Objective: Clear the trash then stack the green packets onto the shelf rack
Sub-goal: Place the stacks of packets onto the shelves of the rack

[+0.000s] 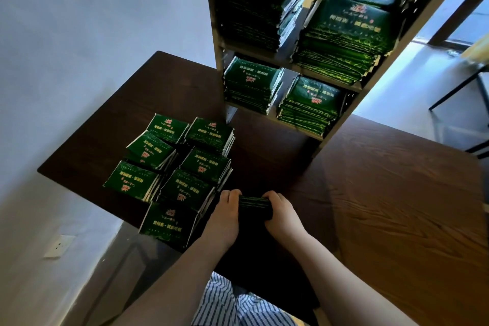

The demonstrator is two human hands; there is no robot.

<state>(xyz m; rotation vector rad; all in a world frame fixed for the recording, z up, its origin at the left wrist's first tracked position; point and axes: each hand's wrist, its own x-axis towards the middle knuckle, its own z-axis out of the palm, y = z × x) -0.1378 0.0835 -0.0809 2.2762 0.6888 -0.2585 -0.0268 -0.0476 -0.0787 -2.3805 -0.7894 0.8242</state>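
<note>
A bundle of green packets (254, 206) stands on edge on the dark wooden table (383, 193), squeezed between both hands. My left hand (225, 216) grips its left end and my right hand (281, 216) grips its right end. Left of the hands, several piles of green packets (180, 167) lie on the table near its left edge. The shelf rack (341, 116) stands at the back of the table. Its upper shelf holds two tall stacks of packets (341, 42), and its lower shelf holds two shorter stacks (309, 103).
A white wall with a power socket (56, 245) runs along the left. The table's right half shows bare wood grain. A chair's dark legs (460, 92) stand on the floor at the far right. Striped clothing (238, 304) shows at the bottom.
</note>
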